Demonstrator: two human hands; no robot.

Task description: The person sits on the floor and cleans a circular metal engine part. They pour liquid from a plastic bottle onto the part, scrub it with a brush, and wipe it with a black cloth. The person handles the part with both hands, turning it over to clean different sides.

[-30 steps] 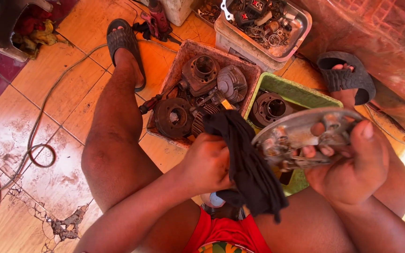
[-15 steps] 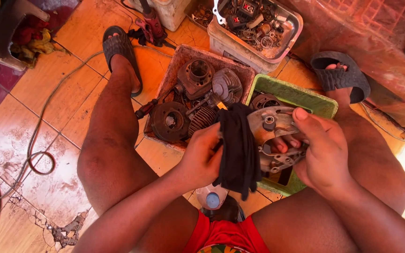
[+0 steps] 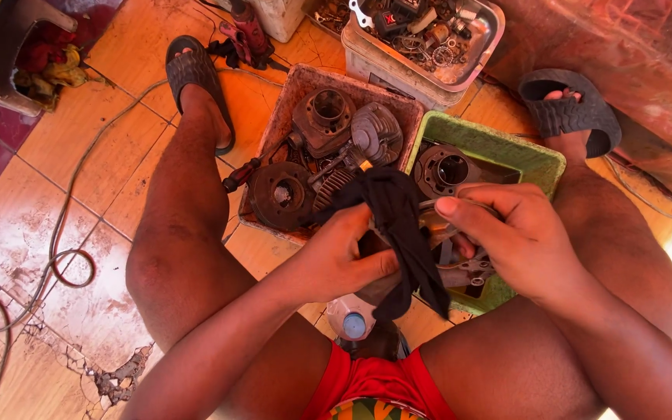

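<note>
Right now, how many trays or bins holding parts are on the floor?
3: a brown tray between the legs, a green tray beside it under the hands, a white bin beyond them. Others may lie outside the view.

A black rag (image 3: 402,233) drapes over a grey metal engine cover (image 3: 460,260), hanging limp.

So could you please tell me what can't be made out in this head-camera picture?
- Metal part, head view: mostly covered by the right hand and black cloth; its shape is unclear.
- White bottle, head view: hidden behind the left hand and cloth.
- Grey tray of small parts: cut off by the top edge, pieces too small.
</note>
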